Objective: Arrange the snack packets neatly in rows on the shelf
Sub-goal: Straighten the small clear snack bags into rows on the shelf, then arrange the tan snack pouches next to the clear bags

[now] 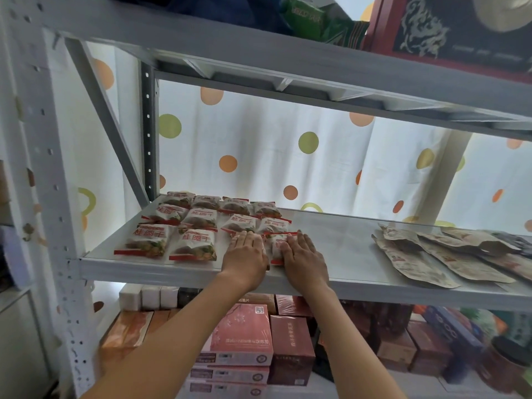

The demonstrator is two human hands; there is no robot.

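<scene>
Three rows of packets already sit tidy at the shelf's left end. Both hands, left and right, press flat, fingers straight, on the near row's last packets. Brown pouches at the right still lie overlapping.

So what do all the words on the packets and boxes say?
"桂圆干": red letters on the white snack packets on the shelf.
Brown paper pouches on the right: print too blurred to read.
Pink boxes below: text too small to read.
Green bag on top: lettering blurred.
</scene>
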